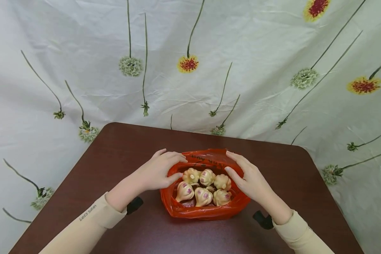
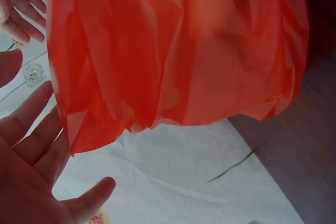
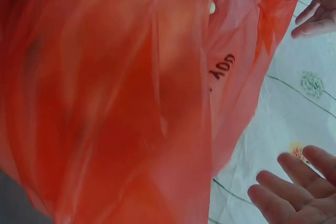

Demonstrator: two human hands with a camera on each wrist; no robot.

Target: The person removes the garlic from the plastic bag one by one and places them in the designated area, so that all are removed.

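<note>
A red plastic bag [image 1: 206,212] with dark printed lettering stands on the table, its mouth wide open. Inside are several garlic bulbs [image 1: 204,196], pale with purple patches. My left hand [image 1: 160,170] is at the bag's left rim, fingers spread and gently bent, thumb over the opening. Across from it, my right hand [image 1: 249,180] hovers by the right rim with its fingers extended. In the left wrist view the fingers are right at the edge of the red bag [image 2: 173,51]. The right wrist view has the right hand [image 3: 302,192] apart from the plastic, palm showing.
The bag rests on a dark brown table [image 1: 130,141] with rounded far corners. Behind and beside the table hangs a white cloth [image 1: 260,42] printed with flowers. Black wrist mounts [image 1: 263,220] sit below both wrists, near the beige sleeves [image 1: 292,227].
</note>
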